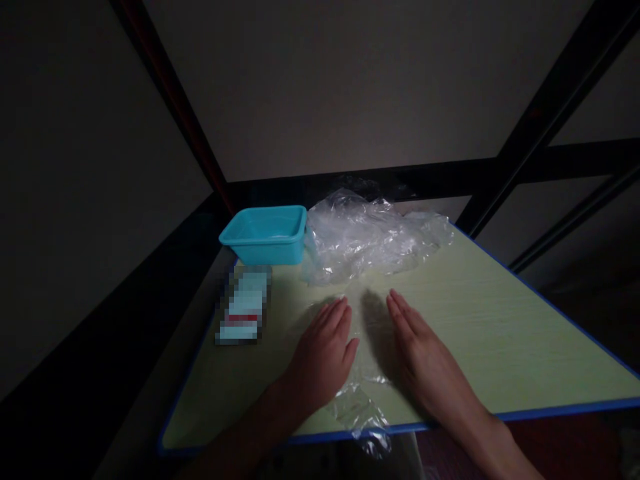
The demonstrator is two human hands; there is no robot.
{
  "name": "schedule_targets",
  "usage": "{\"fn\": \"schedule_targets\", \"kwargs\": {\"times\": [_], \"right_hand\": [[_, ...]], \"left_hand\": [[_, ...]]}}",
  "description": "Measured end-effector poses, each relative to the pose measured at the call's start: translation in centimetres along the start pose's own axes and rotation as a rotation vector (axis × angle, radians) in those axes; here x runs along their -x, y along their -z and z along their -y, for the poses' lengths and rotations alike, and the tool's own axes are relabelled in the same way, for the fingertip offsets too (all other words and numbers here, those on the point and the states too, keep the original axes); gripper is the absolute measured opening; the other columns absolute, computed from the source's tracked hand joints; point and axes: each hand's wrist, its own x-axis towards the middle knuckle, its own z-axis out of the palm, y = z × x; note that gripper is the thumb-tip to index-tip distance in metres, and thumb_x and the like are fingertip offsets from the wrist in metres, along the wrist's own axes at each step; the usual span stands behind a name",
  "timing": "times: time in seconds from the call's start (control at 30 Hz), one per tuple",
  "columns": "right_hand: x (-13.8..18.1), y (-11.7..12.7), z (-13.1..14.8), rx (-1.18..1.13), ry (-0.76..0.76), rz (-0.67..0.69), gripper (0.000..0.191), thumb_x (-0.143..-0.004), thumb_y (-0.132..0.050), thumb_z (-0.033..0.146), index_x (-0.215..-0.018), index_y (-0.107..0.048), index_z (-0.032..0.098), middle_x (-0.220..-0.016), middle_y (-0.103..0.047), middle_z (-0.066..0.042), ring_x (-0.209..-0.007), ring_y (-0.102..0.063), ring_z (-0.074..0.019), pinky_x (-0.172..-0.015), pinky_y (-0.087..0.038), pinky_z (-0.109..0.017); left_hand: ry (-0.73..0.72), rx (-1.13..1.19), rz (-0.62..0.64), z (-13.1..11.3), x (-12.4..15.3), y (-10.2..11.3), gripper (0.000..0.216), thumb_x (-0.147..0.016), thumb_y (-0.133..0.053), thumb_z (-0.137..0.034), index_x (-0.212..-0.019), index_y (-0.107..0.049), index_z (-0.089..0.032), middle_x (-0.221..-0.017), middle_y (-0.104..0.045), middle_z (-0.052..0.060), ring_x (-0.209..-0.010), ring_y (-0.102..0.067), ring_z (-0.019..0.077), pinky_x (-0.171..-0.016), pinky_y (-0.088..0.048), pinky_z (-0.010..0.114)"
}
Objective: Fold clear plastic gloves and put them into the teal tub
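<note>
A clear thin plastic bag lies spread on the table between my hands, its near end hanging over the front edge. My left hand rests over the bag's left side, palm down, with fingers stretched forward and thumb a little apart. On the right, my right hand is held on edge, its fingers straight and the palm turned inward. It is beside the bag; whether it touches the film I cannot tell. Neither hand grips anything. Behind them sits a crumpled heap of clear plastic bags.
A turquoise plastic basin stands at the table's back left corner. In front of it lies a phone-like flat object, blurred out. The pale green table has a blue edge. A wall with dark trim rises behind it.
</note>
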Motion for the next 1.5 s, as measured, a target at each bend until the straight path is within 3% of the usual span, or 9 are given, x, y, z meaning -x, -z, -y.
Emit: {"fn": "schedule_targets", "kwargs": {"times": [0.17,0.43,0.63,0.87,1.27,1.5], "right_hand": [[-0.8,-1.2,1.6,-0.128,0.069,0.074,0.069,-0.075,-0.03,-0.002,-0.144,-0.021,0.007,-0.142,-0.038,-0.02,-0.131,-0.035,-0.0239,-0.102,-0.041,-0.042],[0.1,-2.8,0.6,-0.061,0.056,0.1,0.063,-0.076,-0.032,0.002,-0.138,-0.034,0.002,-0.141,-0.039,-0.021,-0.132,-0.032,-0.0247,-0.105,-0.037,-0.046],[0.1,-3.0,0.1,0.101,0.023,0.093,0.05,-0.09,-0.03,0.025,-0.132,-0.045,0.002,-0.139,-0.042,-0.017,-0.13,-0.036,-0.0279,-0.103,-0.038,-0.046],[0.1,-2.9,0.3,0.189,0.041,0.069,0.056,-0.093,-0.024,0.037,-0.132,-0.044,0.002,-0.139,-0.04,-0.016,-0.129,-0.037,-0.03,-0.099,-0.041,-0.046],[0.3,-3.1,0.2,0.15,0.027,0.056,0.058,-0.094,-0.023,0.04,-0.135,-0.042,0.003,-0.141,-0.039,-0.015,-0.131,-0.034,-0.0287,-0.101,-0.038,-0.045],[0.3,-3.3,0.1,0.141,0.018,0.047,0.058,-0.094,-0.024,0.042,-0.138,-0.037,0.008,-0.143,-0.036,-0.013,-0.133,-0.03,-0.0282,-0.102,-0.037,-0.047]], "left_hand": [[-0.037,0.006,0.108,-2.0,-0.4,-2.1,0.049,-0.088,-0.032,-0.014,-0.136,-0.034,-0.001,-0.143,-0.036,0.017,-0.133,-0.032,0.023,-0.111,-0.031,0.036],[-0.039,-0.027,0.127,-2.0,-0.3,-2.7,0.057,-0.094,-0.028,-0.036,-0.141,-0.025,-0.004,-0.149,-0.023,0.013,-0.139,-0.016,0.0227,-0.114,-0.021,0.038],[-0.009,-0.018,0.127,-1.9,-0.1,-2.7,0.056,-0.095,-0.024,-0.04,-0.142,-0.025,-0.011,-0.151,-0.02,0.008,-0.139,-0.016,0.0228,-0.113,-0.02,0.043],[0.054,-0.029,0.096,-0.9,0.8,-2.3,0.059,-0.092,-0.032,-0.048,-0.141,-0.03,-0.015,-0.15,-0.023,0.006,-0.138,-0.019,0.0249,-0.111,-0.024,0.046],[0.124,-0.165,0.006,1.1,2.8,-2.5,0.058,-0.088,-0.047,-0.039,-0.138,-0.034,-0.014,-0.148,-0.029,0.013,-0.135,-0.026,0.0304,-0.105,-0.031,0.05],[0.166,-0.176,0.008,1.1,3.0,-2.6,0.062,-0.085,-0.052,-0.044,-0.138,-0.035,-0.017,-0.149,-0.027,0.009,-0.135,-0.023,0.0366,-0.103,-0.031,0.056]]}}
